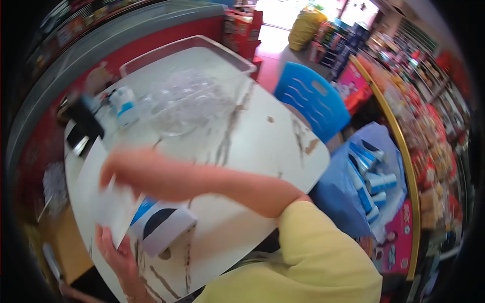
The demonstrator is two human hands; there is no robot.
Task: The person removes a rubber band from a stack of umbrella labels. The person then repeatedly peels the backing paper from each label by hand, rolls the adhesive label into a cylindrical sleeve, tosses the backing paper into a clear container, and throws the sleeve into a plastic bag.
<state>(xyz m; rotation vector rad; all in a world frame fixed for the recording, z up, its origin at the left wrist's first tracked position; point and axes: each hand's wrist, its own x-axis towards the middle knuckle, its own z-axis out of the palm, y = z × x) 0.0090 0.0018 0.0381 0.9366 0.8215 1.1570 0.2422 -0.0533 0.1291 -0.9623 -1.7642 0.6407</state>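
My left hand (118, 255) grips the lower edge of a white card-like sheet (124, 214), thumb on its near face. Above it, my right hand (136, 171) is smeared by motion, with its arm stretched across the table from the right. A pale, blurred thing (108, 204) shows just below the right fingers; I cannot make out what it is or whether they hold it. Beside the sheet, a white box (169, 227) with blue and black printing lies on the marble-patterned table (252, 161).
Clear plastic pieces (187, 98) lie in and before a shallow tray (202, 40). A white-and-blue packet (124, 106) and a black device (86, 118) stand at the left. To the right are a blue chair (313, 101) and a blue bag (333, 187) of white-and-blue boxes.
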